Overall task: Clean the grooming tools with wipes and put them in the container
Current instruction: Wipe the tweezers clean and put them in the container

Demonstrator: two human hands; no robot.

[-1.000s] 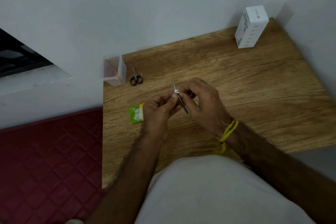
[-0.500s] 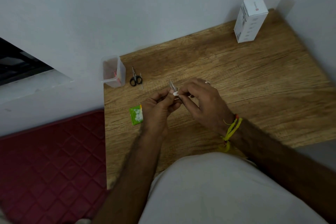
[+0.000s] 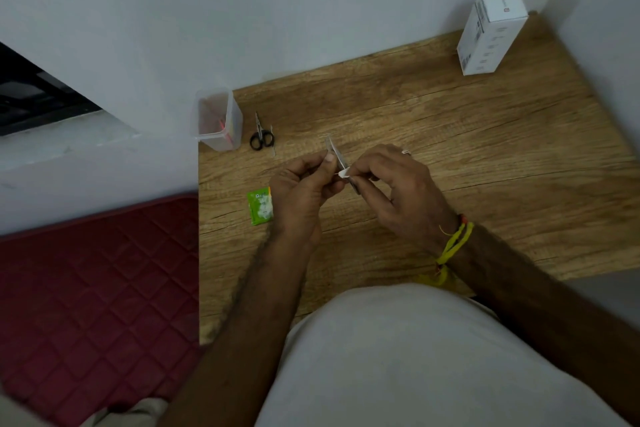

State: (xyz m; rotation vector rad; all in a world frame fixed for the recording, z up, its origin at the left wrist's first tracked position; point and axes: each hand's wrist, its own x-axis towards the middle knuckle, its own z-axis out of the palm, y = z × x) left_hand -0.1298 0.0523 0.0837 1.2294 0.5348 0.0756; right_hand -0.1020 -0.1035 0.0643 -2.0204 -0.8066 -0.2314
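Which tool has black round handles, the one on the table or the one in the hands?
The scissors lying on the table by the clear container. The tool in the hands is plain thin metal.

A white box (image 3: pixel 490 32) stands upright in the wooden table's (image 3: pixel 485 149) far corner.

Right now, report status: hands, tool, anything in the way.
Left hand grips tweezers. Right hand pinches wipe against them. Container by wall, scissors beside it. Nothing between.
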